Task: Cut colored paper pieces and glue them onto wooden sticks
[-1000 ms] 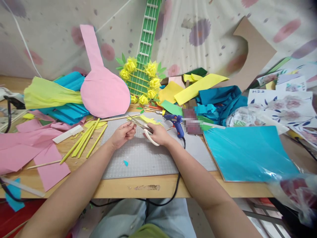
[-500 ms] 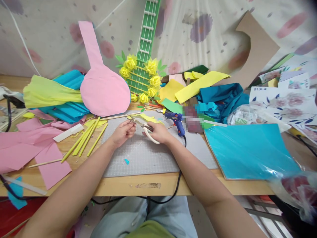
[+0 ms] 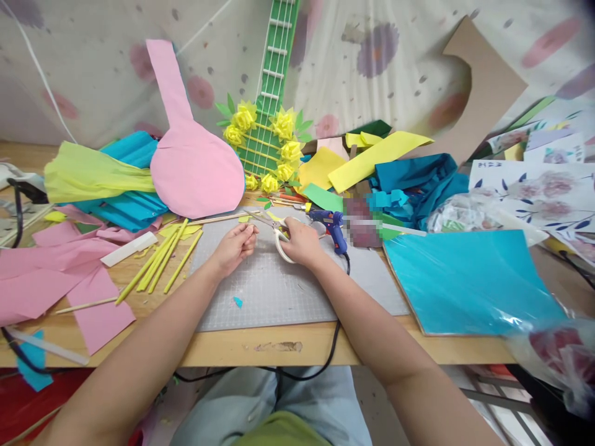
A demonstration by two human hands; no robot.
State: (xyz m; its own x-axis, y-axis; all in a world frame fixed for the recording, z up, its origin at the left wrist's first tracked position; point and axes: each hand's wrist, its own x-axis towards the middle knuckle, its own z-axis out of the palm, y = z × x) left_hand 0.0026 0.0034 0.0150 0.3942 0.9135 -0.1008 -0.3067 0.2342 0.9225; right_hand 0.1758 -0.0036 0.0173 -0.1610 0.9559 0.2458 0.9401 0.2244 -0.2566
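Observation:
Over the grey cutting mat (image 3: pixel 274 297), my right hand (image 3: pixel 303 243) grips scissors (image 3: pixel 282 246) with white handles, their slightly parted blades pointing up and left. My left hand (image 3: pixel 236 248) is closed in a pinch just left of the blades; what it holds is too small to make out. Yellow paper pieces lie behind the scissors, partly covered by my right hand. A small blue paper scrap (image 3: pixel 238 302) rests on the mat nearer to me. Right of my right hand lies a blue glue gun (image 3: pixel 335 230), its black cord running off the table's front edge.
At the left are yellow sticks (image 3: pixel 155 263) and pink paper (image 3: pixel 51 272). A pink guitar-shaped cutout (image 3: pixel 198 170) and a green model guitar (image 3: pixel 267 124) with yellow paper flowers stand behind. A blue sheet in clear wrap (image 3: pixel 469 279) lies at the right, below a paper heap (image 3: pixel 413 179).
The scissors have drawn slightly up and to the right, away from my left hand, their blades turning with my right hand. My left fingers stay pinched in nearly the same place.

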